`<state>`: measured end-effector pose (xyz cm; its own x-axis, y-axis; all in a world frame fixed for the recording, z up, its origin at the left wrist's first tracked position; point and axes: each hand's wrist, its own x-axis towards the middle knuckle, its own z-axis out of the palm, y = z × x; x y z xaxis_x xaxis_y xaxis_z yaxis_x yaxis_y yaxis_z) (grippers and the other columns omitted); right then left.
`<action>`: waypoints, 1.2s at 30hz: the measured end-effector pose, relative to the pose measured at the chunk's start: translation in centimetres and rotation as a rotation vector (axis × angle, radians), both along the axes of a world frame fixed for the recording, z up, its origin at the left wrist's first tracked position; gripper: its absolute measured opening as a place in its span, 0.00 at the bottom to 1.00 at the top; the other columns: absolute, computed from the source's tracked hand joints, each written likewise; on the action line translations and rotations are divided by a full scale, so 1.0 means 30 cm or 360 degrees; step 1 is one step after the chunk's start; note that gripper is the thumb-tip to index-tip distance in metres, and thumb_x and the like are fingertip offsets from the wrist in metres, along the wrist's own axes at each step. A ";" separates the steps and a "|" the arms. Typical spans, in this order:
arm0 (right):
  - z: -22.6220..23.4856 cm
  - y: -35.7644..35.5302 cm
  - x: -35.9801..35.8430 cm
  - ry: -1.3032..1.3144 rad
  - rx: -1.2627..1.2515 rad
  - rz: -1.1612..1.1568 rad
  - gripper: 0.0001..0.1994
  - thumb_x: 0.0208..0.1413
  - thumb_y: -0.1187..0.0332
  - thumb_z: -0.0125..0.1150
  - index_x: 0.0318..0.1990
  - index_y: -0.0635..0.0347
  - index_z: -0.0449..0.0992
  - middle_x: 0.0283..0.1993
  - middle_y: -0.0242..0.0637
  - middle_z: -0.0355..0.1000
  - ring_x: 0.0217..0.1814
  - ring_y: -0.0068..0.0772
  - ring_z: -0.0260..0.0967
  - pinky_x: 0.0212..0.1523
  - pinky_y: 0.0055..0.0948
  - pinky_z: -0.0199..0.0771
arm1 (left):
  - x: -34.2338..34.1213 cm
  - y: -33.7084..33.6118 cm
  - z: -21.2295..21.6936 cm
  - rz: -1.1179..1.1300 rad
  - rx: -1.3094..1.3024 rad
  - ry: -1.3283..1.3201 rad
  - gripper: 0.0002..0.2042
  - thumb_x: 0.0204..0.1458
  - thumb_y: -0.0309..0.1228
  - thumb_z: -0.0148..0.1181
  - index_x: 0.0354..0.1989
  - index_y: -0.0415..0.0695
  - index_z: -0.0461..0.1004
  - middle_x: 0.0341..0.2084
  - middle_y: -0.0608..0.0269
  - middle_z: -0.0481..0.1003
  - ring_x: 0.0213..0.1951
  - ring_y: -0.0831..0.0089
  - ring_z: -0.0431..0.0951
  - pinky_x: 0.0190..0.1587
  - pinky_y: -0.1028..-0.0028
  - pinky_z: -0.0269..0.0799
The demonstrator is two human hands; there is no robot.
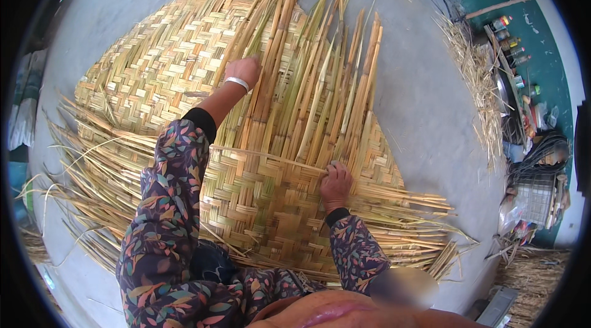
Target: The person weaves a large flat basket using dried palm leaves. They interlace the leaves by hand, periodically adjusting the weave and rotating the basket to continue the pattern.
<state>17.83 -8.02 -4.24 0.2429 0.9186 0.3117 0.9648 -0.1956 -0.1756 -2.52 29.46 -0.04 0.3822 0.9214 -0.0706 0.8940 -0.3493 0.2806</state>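
Before me lies a large woven mat point(178, 38) of flat split reed in a slanting pattern. Many long reed strips point(274, 81) run away from me, up over the mat, fanned and loose at their far ends. My left hand point(244, 71), with a white band at the wrist, is stretched forward and closed among these strips. Nearer to me, my right hand point(337, 183) pinches the end of a crosswise reed strip point(265, 153), which lies at the near ends of the lengthwise ones. My left fingertips are partly hidden.
Loose strip ends point(86, 161) spread past the mat on the left, and more point(425, 235) on the right. Along the right wall are a straw heap point(477, 88), bottles point(502, 22), coiled black cable point(538, 155) and a wire crate point(534, 198). Grey floor point(425, 100) surrounds the mat.
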 end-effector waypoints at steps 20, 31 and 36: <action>0.035 0.011 -0.015 0.0033 -0.0068 -0.0024 0.17 0.45 0.71 0.59 0.46 0.51 0.71 0.54 0.32 0.67 0.61 0.42 0.61 0.59 0.44 0.61 | 0.099 0.180 -0.003 0.0369 -0.0826 -0.0058 0.19 0.51 0.37 0.59 0.50 0.43 0.77 0.48 0.50 0.77 0.52 0.55 0.77 0.53 0.63 0.73; 0.014 0.006 -0.009 0.0005 -0.0096 -0.0052 0.16 0.46 0.70 0.58 0.45 0.50 0.72 0.55 0.33 0.67 0.61 0.43 0.61 0.59 0.45 0.60 | 0.073 0.177 -0.074 0.0479 -0.0760 -0.0838 0.17 0.42 0.33 0.63 0.39 0.35 0.77 0.38 0.41 0.78 0.47 0.52 0.78 0.50 0.63 0.73; 0.020 0.016 -0.012 0.0021 -0.0095 -0.0031 0.15 0.45 0.71 0.58 0.44 0.50 0.72 0.54 0.33 0.67 0.60 0.43 0.61 0.58 0.44 0.61 | 0.089 0.179 0.001 0.0286 -0.0467 -0.0510 0.16 0.43 0.31 0.63 0.40 0.35 0.75 0.42 0.40 0.77 0.49 0.51 0.77 0.52 0.61 0.72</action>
<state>17.47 -7.55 -3.62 0.2649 0.9305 0.2530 0.9584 -0.2251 -0.1755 0.15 34.84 -0.01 0.2634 0.9337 -0.2425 0.7853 -0.0616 0.6160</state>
